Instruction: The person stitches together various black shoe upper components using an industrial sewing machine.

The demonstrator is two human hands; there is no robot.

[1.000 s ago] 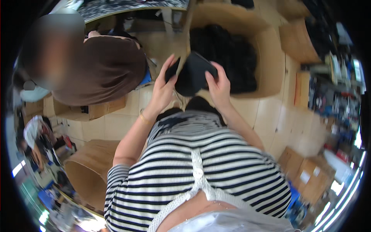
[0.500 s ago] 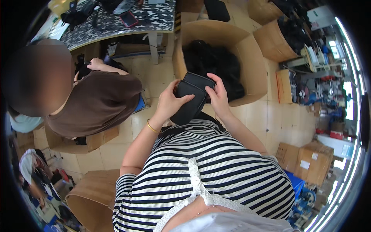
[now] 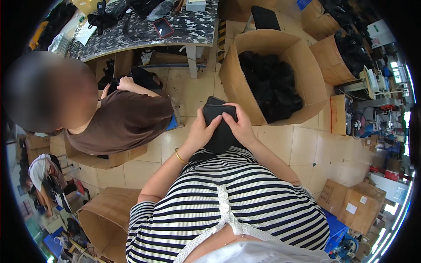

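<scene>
— Where do we have the black pouch (image 3: 219, 127)?
— At the centre of the frame, just above our striped shirt (image 3: 228, 206); our left hand (image 3: 202, 131) wraps its left edge, our right hand (image 3: 239, 127) presses fingers on its front, both closed on it.
— And around it?
— An open cardboard box (image 3: 232, 83) of black items stands just above; a co-worker in brown (image 3: 125, 120) crouches at the left, below the camouflage-covered surface (image 3: 193, 28).

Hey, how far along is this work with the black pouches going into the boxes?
Done: the cardboard box ahead already holds a heap of black items. In hand: the left hand and right hand grip one black pouch against the striped shirt. Left: this pouch is not yet in a box.
</scene>
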